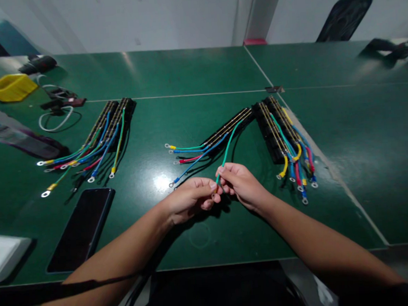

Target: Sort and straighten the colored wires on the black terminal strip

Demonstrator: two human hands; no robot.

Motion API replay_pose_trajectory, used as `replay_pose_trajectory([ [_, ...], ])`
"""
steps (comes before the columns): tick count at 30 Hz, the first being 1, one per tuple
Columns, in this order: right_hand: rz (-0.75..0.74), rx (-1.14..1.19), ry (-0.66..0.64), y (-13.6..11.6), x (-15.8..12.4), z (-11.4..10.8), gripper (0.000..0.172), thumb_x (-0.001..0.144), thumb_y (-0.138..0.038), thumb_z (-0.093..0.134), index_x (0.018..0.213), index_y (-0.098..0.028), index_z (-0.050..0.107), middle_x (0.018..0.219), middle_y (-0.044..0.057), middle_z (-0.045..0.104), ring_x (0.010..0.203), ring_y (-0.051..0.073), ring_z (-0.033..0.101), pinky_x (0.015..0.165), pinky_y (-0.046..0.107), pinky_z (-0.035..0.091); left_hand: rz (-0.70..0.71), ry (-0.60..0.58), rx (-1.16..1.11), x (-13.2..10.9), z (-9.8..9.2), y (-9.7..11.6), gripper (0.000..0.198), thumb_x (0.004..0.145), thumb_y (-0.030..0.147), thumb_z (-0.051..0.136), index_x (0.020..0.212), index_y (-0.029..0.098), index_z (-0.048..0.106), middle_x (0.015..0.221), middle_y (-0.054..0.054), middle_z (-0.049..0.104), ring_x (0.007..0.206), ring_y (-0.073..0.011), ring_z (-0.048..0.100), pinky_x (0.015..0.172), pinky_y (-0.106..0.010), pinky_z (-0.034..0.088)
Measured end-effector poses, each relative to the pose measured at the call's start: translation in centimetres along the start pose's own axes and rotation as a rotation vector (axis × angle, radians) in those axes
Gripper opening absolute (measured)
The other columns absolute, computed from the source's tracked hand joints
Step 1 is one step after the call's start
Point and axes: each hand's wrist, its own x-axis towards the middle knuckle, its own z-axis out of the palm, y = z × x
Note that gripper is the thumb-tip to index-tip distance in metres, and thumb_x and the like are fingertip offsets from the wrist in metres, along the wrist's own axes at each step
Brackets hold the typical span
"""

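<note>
Both my hands meet over the green table (191,70), pinched on the end of a green wire (229,149). My left hand (189,201) is closed around the wire's tip, and my right hand (241,184) grips the wire just above it. The wire runs up to a black terminal strip (228,125) that also carries blue, red and other green wires with ring lugs. The wire's very end is hidden between my fingers.
A stack of black strips with coloured wires (286,133) lies to the right, and another bundle (108,129) to the left. A dark phone (81,229) lies near the front edge. A yellow bin (9,87), white cable (55,119) and white object (3,255) sit at left.
</note>
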Motion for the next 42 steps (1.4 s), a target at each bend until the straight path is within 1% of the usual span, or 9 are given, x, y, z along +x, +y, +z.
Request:
replay_pose_trajectory([
  [7,0.012,0.009,0.003,-0.11,-0.1,0.06,0.031,0.083,-0.045,0.06,0.08,-0.015,0.055,0.058,-0.005,0.05,0.041,0.003,0.042,0.035,0.014,0.024,0.014,0.027,0.015,-0.03,0.07,-0.01,0.026,0.082,0.033,0.067,0.073,0.013,0.054,0.059,0.004,0.052,0.042,-0.0005,0.029,0.046,-0.015,0.03],
  [10,0.014,0.022,0.005,-0.1,-0.13,0.05,0.031,0.083,-0.045,0.061,0.08,-0.014,0.055,0.058,-0.005,0.049,0.041,0.003,0.043,0.035,0.013,0.025,0.006,0.023,0.007,-0.01,0.12,0.02,0.023,0.082,0.032,0.067,0.078,0.011,0.058,0.064,0.001,0.057,0.043,-0.0003,0.034,0.044,-0.015,0.027],
  [14,0.016,0.03,0.004,-0.09,-0.15,0.03,0.03,0.083,-0.043,0.061,0.079,-0.014,0.054,0.057,-0.005,0.049,0.041,0.003,0.043,0.035,0.013,0.025,-0.007,0.009,0.009,0.04,0.04,-0.02,0.023,0.082,0.032,0.067,0.083,0.01,0.06,0.069,-0.002,0.06,0.046,-0.0015,0.04,0.044,-0.015,0.027],
  [20,0.01,0.024,0.004,-0.16,-0.13,0.09,0.03,0.083,-0.043,0.061,0.08,-0.014,0.055,0.058,-0.005,0.05,0.041,0.002,0.043,0.034,0.013,0.025,0.006,0.049,0.017,-0.01,0.04,0.03,0.028,0.08,0.034,0.069,0.071,0.012,0.054,0.057,0.005,0.052,0.041,-0.0005,0.028,0.045,-0.016,0.031],
  [24,0.009,0.026,0.007,-0.09,-0.15,0.06,0.03,0.083,-0.043,0.06,0.079,-0.014,0.055,0.057,-0.005,0.049,0.041,0.002,0.043,0.034,0.012,0.025,-0.011,0.03,0.015,-0.03,0.14,0.13,0.026,0.08,0.034,0.069,0.076,0.011,0.058,0.063,0.001,0.058,0.042,-0.0002,0.033,0.044,-0.015,0.026],
  [28,0.004,0.032,0.008,0.0,-0.15,0.02,0.03,0.083,-0.043,0.061,0.078,-0.014,0.054,0.057,-0.005,0.05,0.041,0.003,0.044,0.035,0.013,0.026,-0.014,0.017,0.031,-0.05,0.23,0.17,0.027,0.081,0.036,0.068,0.081,0.009,0.061,0.069,-0.002,0.061,0.045,-0.0015,0.041,0.044,-0.016,0.027],
  [34,-0.001,0.01,0.009,0.02,-0.07,0.03,0.032,0.082,-0.045,0.061,0.08,-0.014,0.055,0.058,-0.005,0.05,0.041,0.003,0.043,0.035,0.014,0.025,0.003,0.079,0.045,-0.06,0.25,0.11,0.031,0.077,0.037,0.072,0.07,0.013,0.053,0.056,0.005,0.052,0.041,-0.0009,0.03,0.044,-0.015,0.029],
  [36,-0.002,0.008,0.009,0.03,-0.08,0.03,0.032,0.083,-0.045,0.06,0.079,-0.014,0.055,0.057,-0.005,0.05,0.041,0.003,0.043,0.035,0.014,0.025,0.004,0.069,0.044,-0.03,0.26,0.08,0.03,0.078,0.036,0.071,0.072,0.013,0.055,0.058,0.004,0.054,0.041,-0.001,0.033,0.044,-0.015,0.028],
  [42,-0.006,0.02,-0.004,0.16,-0.1,-0.05,0.031,0.083,-0.045,0.06,0.078,-0.015,0.053,0.058,-0.005,0.05,0.043,0.005,0.047,0.038,0.015,0.028,0.016,0.024,0.036,-0.04,0.51,0.18,0.028,0.082,0.037,0.068,0.083,0.01,0.062,0.071,-0.004,0.063,0.05,-0.0046,0.052,0.046,-0.015,0.031],
])
